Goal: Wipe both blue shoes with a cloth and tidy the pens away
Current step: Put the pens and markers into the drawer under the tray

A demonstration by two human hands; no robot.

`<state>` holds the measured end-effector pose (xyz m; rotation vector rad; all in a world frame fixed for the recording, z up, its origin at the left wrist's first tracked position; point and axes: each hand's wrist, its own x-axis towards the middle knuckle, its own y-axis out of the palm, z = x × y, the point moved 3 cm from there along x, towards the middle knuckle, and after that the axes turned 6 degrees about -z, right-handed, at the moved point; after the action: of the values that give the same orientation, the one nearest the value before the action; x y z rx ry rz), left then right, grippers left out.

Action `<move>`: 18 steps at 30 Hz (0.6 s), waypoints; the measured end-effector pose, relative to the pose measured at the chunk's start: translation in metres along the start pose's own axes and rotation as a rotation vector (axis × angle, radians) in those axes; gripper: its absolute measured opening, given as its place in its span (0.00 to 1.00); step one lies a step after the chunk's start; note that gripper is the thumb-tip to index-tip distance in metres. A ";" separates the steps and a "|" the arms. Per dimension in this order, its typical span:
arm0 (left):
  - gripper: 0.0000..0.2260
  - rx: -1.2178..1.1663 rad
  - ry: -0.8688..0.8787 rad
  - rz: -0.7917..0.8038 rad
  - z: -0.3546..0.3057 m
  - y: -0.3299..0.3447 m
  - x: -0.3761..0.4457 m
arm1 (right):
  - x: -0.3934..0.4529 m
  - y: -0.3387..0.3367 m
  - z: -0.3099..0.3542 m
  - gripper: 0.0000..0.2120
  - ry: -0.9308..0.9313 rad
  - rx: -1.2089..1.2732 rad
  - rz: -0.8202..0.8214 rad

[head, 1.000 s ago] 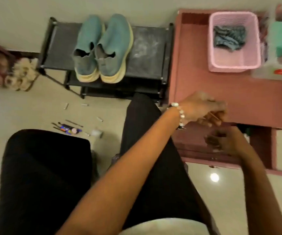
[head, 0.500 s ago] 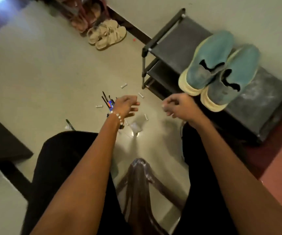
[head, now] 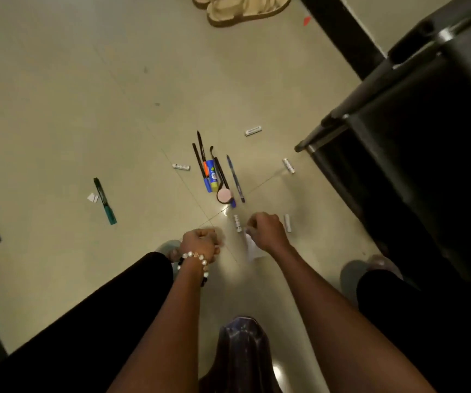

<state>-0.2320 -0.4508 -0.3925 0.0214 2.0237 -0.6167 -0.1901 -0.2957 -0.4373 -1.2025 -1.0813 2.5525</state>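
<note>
Lying lengthwise away from viewer, pens (head: 217,168), left hand (head: 200,243) and right hand (head: 266,231) fingers curled, grasp unclear.

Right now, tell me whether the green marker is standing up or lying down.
Lying down. The green marker rests flat on the floor, apart from the pens, beside a white paper scrap.

Pens on the floor, placed from the pen cluster (head: 214,168)

A lone pen (head: 104,200) lies well left of the cluster; the rack (head: 415,114) stands right of it; sandals (head: 245,7) sit far beyond; the left hand (head: 200,245) and right hand (head: 266,231) hang just nearer than it.
</note>
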 end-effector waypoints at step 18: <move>0.16 -0.174 0.132 0.063 -0.074 0.020 0.070 | 0.048 -0.011 0.054 0.03 -0.015 0.500 -0.283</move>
<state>-0.3228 -0.4174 -0.4296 0.0231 2.1894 -0.4074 -0.2635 -0.2989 -0.4367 -0.8359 -0.5131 2.4013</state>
